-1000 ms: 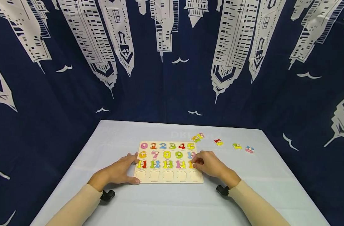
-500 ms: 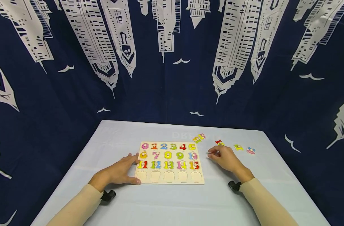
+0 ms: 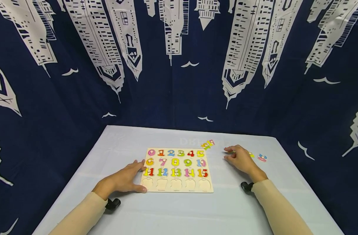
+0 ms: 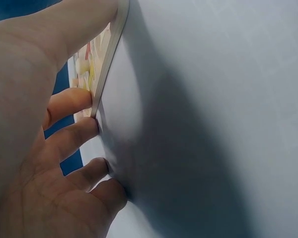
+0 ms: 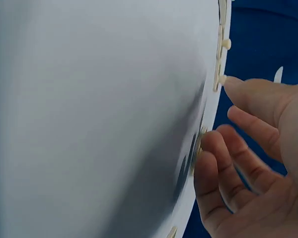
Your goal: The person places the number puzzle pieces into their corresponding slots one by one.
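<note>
A wooden number puzzle board [image 3: 183, 191] lies flat on the table, with pieces 0 to 15 seated in its upper three rows and bare recesses in the front row. My left hand [image 3: 123, 178] rests at the board's left edge, thumb at the near corner and fingertips along the side. Right of the board, my right hand [image 3: 242, 160] hovers over a loose number piece [image 5: 197, 156], mostly hidden by the hand in the head view. Thumb and fingers there stand apart; whether a fingertip touches the piece, I cannot tell.
Two overlapping number pieces [image 3: 207, 144] lie behind the board's far right corner. A yellow-green piece [image 3: 251, 154], partly covered by my hand, and a pink-and-blue piece [image 3: 262, 158] lie farther right. Navy patterned cloth [image 3: 173, 98] hangs behind the white table [image 3: 155, 212].
My right hand has let go of the 15 piece, now seated in the board, and moved right and away from me to a loose piece. The left hand stays at the board's edge.
</note>
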### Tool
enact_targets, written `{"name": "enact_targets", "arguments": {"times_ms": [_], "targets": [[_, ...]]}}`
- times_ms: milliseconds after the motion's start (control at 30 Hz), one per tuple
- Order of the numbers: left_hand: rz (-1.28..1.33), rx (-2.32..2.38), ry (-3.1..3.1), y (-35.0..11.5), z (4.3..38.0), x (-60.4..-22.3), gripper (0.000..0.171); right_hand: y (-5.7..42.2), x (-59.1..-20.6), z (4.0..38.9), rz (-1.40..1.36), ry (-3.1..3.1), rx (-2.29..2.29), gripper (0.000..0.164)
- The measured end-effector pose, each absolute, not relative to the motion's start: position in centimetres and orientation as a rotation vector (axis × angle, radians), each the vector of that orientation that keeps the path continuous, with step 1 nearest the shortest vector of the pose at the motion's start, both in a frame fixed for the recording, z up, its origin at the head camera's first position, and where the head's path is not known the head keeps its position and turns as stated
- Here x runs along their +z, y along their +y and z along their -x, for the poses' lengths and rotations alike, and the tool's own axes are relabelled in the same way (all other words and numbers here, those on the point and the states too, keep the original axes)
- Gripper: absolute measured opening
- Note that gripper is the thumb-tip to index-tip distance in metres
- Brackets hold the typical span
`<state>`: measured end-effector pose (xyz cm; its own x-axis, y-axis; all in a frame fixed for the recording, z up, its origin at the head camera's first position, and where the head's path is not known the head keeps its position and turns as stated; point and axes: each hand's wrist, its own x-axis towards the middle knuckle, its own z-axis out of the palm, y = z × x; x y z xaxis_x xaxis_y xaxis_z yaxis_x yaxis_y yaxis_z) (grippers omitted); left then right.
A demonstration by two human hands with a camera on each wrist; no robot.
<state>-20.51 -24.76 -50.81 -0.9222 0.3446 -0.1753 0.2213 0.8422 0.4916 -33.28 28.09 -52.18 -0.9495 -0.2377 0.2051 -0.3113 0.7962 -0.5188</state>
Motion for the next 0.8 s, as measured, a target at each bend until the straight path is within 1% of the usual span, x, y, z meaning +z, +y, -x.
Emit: {"name": "enact_targets", "arguments": {"times_ms": [233,367,533,800], "targets": [[-0.438,0.714,2.763,-24.9,20.5,-50.7,0.097,24.3,-52.4,35.7,-0.606,-2.889,0.88,0.046],[-0.454,0.728,2.752,-24.7,20.4,-50.9,0.096,22.4,-52.4,36.7,-0.678,-2.912,0.901,0.047],[-0.445,0.715,2.755,-24.6,20.4,-50.9,0.098,20.9,-52.0,37.6,-0.692,-2.928,0.854,0.039],[-0.428,0.715,2.759,-24.8,20.3,-50.6,0.097,20.5,-51.9,38.1,-0.554,-2.949,0.814,0.024]]}}
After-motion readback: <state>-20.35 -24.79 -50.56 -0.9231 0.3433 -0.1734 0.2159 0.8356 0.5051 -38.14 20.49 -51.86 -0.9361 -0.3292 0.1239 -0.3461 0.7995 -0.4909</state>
